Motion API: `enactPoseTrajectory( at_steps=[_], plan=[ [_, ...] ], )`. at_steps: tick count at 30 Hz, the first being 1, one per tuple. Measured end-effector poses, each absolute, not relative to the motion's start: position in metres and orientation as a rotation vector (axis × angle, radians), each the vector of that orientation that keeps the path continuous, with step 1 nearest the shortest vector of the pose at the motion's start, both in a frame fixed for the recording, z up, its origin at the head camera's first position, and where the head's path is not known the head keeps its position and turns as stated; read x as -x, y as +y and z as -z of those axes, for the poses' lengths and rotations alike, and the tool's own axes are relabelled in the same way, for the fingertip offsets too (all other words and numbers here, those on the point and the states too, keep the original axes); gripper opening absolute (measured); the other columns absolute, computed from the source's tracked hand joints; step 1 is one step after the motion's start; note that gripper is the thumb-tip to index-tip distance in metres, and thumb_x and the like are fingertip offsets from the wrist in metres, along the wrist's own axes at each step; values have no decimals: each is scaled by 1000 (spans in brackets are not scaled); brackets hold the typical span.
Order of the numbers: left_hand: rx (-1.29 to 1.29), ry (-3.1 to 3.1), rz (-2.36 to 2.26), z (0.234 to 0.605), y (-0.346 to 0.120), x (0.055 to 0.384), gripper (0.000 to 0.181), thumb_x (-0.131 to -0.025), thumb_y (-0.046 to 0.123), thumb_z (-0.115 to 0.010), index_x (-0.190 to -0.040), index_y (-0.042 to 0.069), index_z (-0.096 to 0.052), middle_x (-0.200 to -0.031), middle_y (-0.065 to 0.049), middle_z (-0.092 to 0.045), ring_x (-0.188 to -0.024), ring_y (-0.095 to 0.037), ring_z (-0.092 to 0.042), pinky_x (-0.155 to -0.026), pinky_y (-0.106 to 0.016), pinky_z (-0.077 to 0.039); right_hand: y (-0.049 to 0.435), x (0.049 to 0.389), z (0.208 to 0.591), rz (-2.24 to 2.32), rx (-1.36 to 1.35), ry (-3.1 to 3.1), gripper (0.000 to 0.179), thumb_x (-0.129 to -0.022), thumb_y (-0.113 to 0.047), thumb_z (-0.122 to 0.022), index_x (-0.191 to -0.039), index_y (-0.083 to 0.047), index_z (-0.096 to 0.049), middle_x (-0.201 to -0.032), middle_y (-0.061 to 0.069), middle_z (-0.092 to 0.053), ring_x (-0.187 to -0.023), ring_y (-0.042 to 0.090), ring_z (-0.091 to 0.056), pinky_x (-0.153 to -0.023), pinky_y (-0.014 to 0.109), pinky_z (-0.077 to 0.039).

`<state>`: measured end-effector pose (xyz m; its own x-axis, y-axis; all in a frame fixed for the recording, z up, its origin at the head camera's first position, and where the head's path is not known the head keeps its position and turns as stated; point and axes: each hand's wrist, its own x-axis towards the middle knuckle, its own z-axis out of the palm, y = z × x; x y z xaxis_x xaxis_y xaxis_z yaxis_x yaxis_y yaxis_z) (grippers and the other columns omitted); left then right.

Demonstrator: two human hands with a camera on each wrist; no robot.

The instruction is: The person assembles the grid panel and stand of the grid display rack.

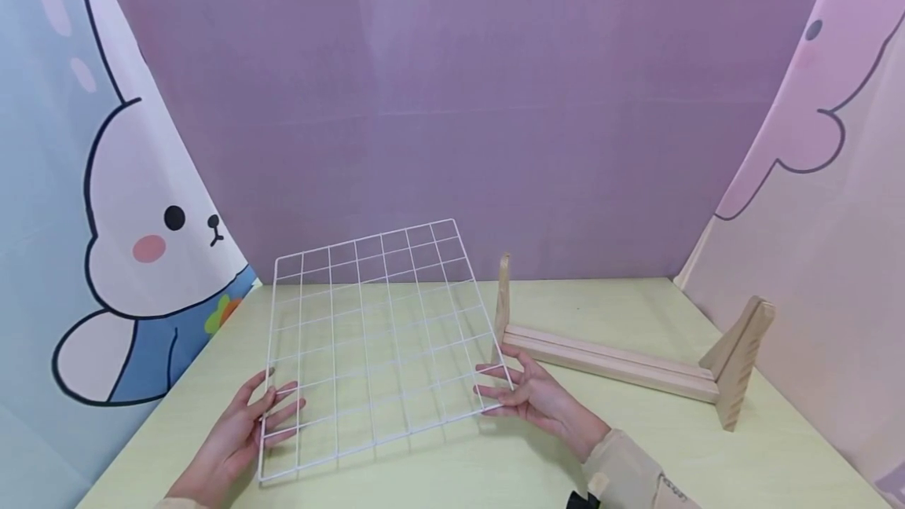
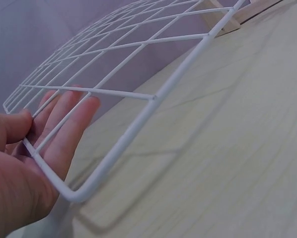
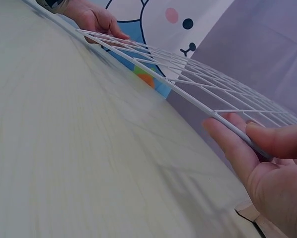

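Between both hands a white wire grid panel (image 1: 364,352) is held above the table, tilted with its far edge higher. My left hand (image 1: 243,434) grips its left side near the front corner, thumb on top and fingers spread beneath the wires. At the front right corner, my right hand (image 1: 533,395) pinches the rim between thumb and fingers. In the left wrist view the near rim (image 2: 121,144) hangs over its shadow on the tabletop. Just beyond the right hand stands a wooden stand (image 1: 615,360), two upright end pieces joined by a low double rail.
The pale yellow-green table (image 1: 707,477) backs onto a purple cloth (image 1: 452,116). Cartoon-printed cloth hangs at the left (image 1: 141,203) and right (image 1: 834,203). The stand's right upright (image 1: 742,360) rises near the table's right side.
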<state>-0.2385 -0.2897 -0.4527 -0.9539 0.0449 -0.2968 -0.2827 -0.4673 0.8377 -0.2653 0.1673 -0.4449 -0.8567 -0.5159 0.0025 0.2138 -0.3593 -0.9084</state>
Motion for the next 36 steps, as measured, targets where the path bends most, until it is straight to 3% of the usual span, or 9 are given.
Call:
enactPoseTrajectory(
  at_steps=[6, 8, 10, 13, 16, 21, 30, 36],
  plan=[
    [296, 1498, -2528, 454, -291, 239, 33, -107, 19, -42, -129, 43, -36, -101, 6, -73, -99, -24, -72, -86, -56, -52, 169, 264, 443, 2227, 427, 1460, 88, -86, 25, -39, -156, -6, 4, -152, 33, -30, -125, 41, -54, -95, 52, -49],
    [280, 1489, -2527, 454, -292, 239, 43, -106, 20, -43, -139, 45, -31, -102, 7, -73, -100, -24, -71, -87, -56, -52, 170, 264, 443, 2224, 441, 1463, 88, -86, 25, -39, -156, -5, 5, -152, 34, -29, -125, 41, -54, -95, 52, -49],
    [261, 1480, -2527, 454, -292, 240, 59, -106, 22, -45, -152, 47, -18, -102, 7, -73, -101, -23, -71, -88, -56, -51, 171, 264, 443, 2219, 457, 1468, 89, -85, 25, -40, -156, -5, 6, -152, 34, -29, -125, 40, -54, -95, 53, -49],
    [246, 1482, -2522, 454, -292, 240, 71, -106, 25, -43, -158, 42, 1, -102, 9, -72, -102, -22, -71, -90, -56, -51, 172, 264, 444, 2216, 481, 1474, 91, -84, 25, -41, -156, -5, 5, -149, 32, -35, -122, 39, -57, -94, 53, -49],
    [241, 1508, -2530, 454, -291, 240, 58, -107, 25, -40, -153, 48, -13, -102, 10, -72, -101, -21, -71, -89, -55, -51, 173, 265, 444, 2208, 513, 1474, 91, -83, 25, -43, -157, -5, 2, -147, 29, -41, -120, 38, -59, -94, 54, -49],
    [180, 1543, -2551, 457, -289, 239, 33, -108, 24, -36, -130, 49, -34, -103, 11, -71, -100, -20, -71, -87, -54, -53, 174, 268, 441, 2196, 573, 1466, 90, -82, 25, -44, -158, -6, -5, -145, 28, -45, -118, 37, -61, -95, 56, -48],
    [137, 1543, -2585, 454, -286, 240, 36, -106, 29, -39, -135, 48, -33, -105, 12, -71, -99, -18, -71, -83, -50, -56, 175, 269, 434, 2202, 645, 1427, 70, -95, 14, -43, -157, -8, -18, -134, 21, -58, -110, 34, -66, -94, 63, -44],
    [56, 1630, -2553, 452, -285, 238, 31, -106, 30, -41, -129, 50, -36, -107, 13, -71, -98, -17, -71, -82, -48, -57, 176, 270, 430, 2228, 629, 1392, 57, -102, 4, -41, -154, -15, -29, -129, 14, -63, -106, 32, -68, -91, 57, -50]
  ],
)
